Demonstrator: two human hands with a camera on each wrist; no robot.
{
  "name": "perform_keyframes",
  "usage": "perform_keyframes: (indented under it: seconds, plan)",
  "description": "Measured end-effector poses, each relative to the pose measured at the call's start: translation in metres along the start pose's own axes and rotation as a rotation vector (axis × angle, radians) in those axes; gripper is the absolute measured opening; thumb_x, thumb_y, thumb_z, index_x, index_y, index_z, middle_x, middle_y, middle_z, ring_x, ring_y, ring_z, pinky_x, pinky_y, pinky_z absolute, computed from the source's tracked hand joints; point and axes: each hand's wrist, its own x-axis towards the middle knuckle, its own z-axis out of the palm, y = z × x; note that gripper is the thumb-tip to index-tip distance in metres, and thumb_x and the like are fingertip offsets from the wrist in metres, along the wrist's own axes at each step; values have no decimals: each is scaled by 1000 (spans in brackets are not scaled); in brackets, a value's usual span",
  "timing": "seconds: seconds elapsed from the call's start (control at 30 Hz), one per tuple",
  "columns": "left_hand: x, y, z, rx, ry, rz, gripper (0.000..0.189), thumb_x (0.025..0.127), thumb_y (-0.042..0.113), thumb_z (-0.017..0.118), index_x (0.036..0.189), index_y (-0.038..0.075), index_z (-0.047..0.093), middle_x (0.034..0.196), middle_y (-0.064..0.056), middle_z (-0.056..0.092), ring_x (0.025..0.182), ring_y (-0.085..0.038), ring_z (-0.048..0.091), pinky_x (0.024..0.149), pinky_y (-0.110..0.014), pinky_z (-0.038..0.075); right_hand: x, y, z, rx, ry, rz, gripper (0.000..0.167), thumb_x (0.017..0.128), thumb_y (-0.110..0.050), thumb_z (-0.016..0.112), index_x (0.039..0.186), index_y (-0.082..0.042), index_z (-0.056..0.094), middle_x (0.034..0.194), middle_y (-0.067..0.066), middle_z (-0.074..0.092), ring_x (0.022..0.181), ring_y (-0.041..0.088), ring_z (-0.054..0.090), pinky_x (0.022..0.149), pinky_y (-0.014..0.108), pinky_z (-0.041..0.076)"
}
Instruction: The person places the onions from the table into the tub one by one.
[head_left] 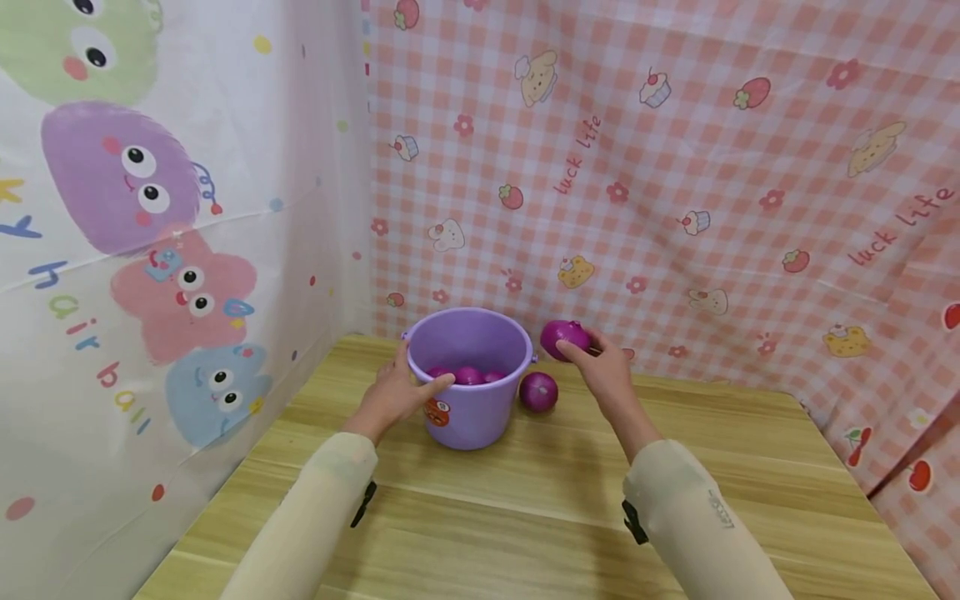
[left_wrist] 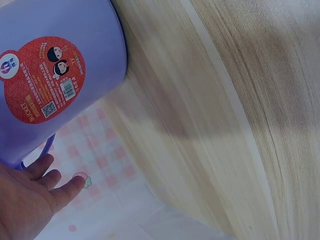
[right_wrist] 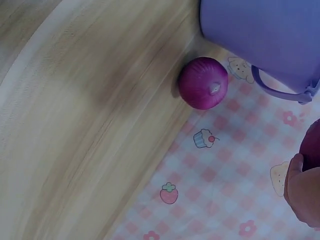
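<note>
A purple bucket (head_left: 472,417) with a red round label stands upright on the table, several red onions (head_left: 469,376) lying inside it. My left hand (head_left: 393,390) holds the bucket at its left side, the thumb along the front rim; in the left wrist view its other fingers (left_wrist: 65,194) reach past the handle. To the right of the bucket, my right hand (head_left: 606,367) grips a red onion (head_left: 564,337) off the table, at about rim height. Another red onion (right_wrist: 203,83) sits on the table close to the bucket's right side.
The wood-patterned table (head_left: 480,525) ends just behind the bucket. A pink checked cloth (head_left: 660,167) hangs along the back, and a white cloth with cartoon figures (head_left: 285,125) hangs on the left. The bucket's handle (right_wrist: 280,94) hangs down on the far side.
</note>
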Motion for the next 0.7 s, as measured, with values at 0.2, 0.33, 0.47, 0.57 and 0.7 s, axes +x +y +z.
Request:
perform_keyframes:
  seconds: [0.2,0.33,0.47,0.57,0.7]
  plan:
    - [0,0,0,5,1,1,122,76,79,62,160,18,-3,158,-26,23,140,-48,28,106,-69,29,-1,-4,4,25,-16,-4,78,89,-39,74,151,-5,40,147,18,47,131,31,48,108,42,41]
    - [-1,1,0,-10,2,1,120,78,76,64,160,19,-1,158,-26,24,140,-48,29,106,-69,29,-1,-6,7,37,-17,-23,74,89,-37,75,149,-5,43,145,19,49,130,31,49,108,42,41]
    - [-2,2,-1,-20,4,2,120,78,76,65,160,18,-1,158,-26,24,140,-48,30,106,-69,30,-2,-10,12,45,-19,-28,72,89,-35,75,147,-5,45,143,18,51,129,30,50,108,42,41]
    - [-2,2,-1,-29,5,4,120,77,76,65,160,19,-1,158,-25,24,140,-48,29,106,-69,29,-3,-13,16,47,-28,-32,72,89,-35,75,147,-4,46,143,18,51,129,30,50,108,43,41]
    - [-1,1,0,-28,5,7,119,77,76,64,160,20,-1,158,-25,25,140,-47,29,106,-69,29,-6,-17,22,60,-47,-41,70,89,-34,75,146,-5,47,142,18,52,129,30,51,108,43,41]
